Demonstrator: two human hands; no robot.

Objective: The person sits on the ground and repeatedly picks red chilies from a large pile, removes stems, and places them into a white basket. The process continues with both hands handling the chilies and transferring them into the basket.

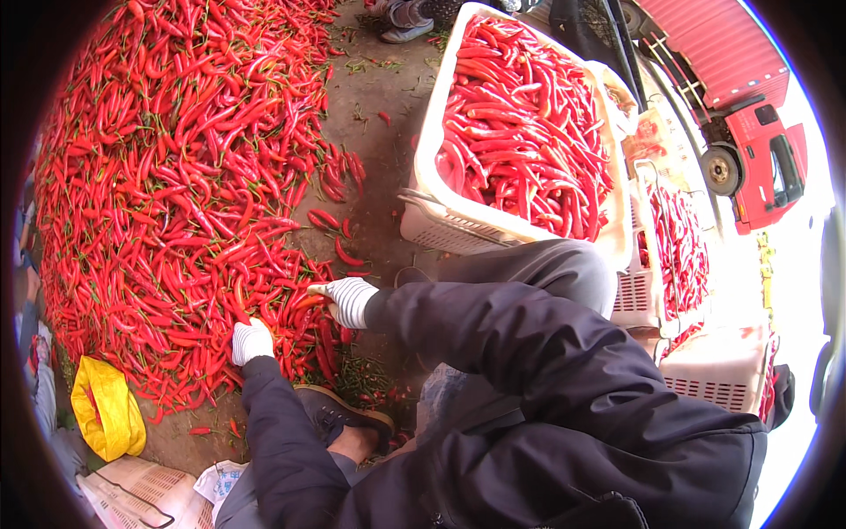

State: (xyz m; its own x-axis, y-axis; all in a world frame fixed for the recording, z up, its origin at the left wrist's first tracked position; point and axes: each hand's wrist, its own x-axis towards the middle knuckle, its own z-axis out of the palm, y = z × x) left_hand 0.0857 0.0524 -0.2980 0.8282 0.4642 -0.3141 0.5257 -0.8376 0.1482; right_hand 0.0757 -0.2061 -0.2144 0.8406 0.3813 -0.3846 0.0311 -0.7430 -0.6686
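A large heap of red chili peppers with green stems (192, 165) covers the ground before me. My left hand (252, 341), in a striped glove, rests at the near side of the heap, its fingertips among the peppers; whether it grips one I cannot tell. To its right, my right hand (344, 301), in a matching striped glove, has its fingers around a red chili pepper (309, 302) at the heap's edge. Beyond my right arm stands a white plastic crate (423, 155) filled with red chili peppers (522, 125).
More crates of peppers (714, 370) stand at the right, and a red truck (760, 159) is behind them. A yellow sack (109, 410) and a pale crate (149, 492) lie at the lower left. Another person's shoe (406, 32) shows at the top; green stems (363, 380) litter the ground.
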